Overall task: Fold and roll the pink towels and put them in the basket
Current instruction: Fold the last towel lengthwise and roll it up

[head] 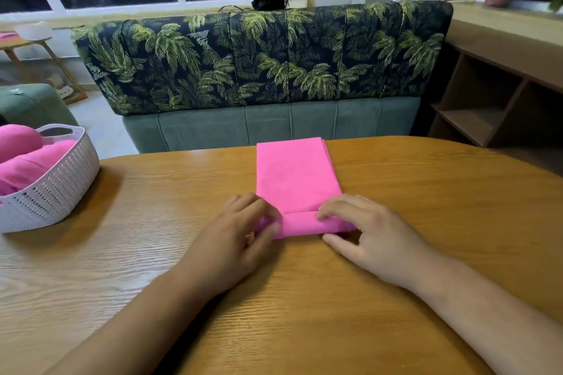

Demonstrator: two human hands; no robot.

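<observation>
**One towel at the first turn of its roll**

The folded pink towel (297, 173) is laid lengthwise on the worktop (304, 298), with its near end turned over into a small roll. The roll's left end is pinched by the left hand (240, 231). Its right end is gripped under the curled fingers of the right hand (365, 240), probably so both ends turn evenly. The basket (51, 189), holding rolled towels (27, 158), is kept within reach at the left.

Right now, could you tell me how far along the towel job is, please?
Done: pink towels already lie in the white basket. In hand: a folded towel lies as a strip on the table, and the left hand and right hand curl its near end into a first turn. Left: rolling the rest of the strip and putting it in the basket.
</observation>
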